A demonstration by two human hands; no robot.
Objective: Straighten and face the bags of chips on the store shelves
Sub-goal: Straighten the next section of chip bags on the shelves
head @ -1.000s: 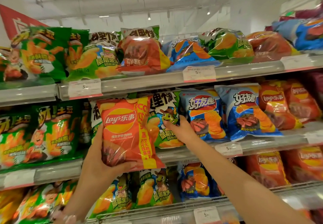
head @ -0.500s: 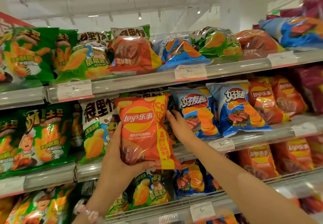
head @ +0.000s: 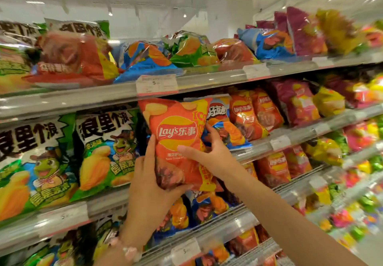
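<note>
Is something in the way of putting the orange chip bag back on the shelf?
Yes. The blue chip bag stands on the middle shelf right behind the orange Lay's bag. Both the left hand and the right hand hold the orange bag in front of it.

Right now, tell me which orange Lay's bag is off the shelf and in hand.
The orange Lay's bag in front of the middle shelf: the left hand and right hand both grip it. The others sit shelved further right.

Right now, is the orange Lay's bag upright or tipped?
Roughly upright, facing out: the orange Lay's bag shows its logo level, gripped by left hand and right hand.
</note>
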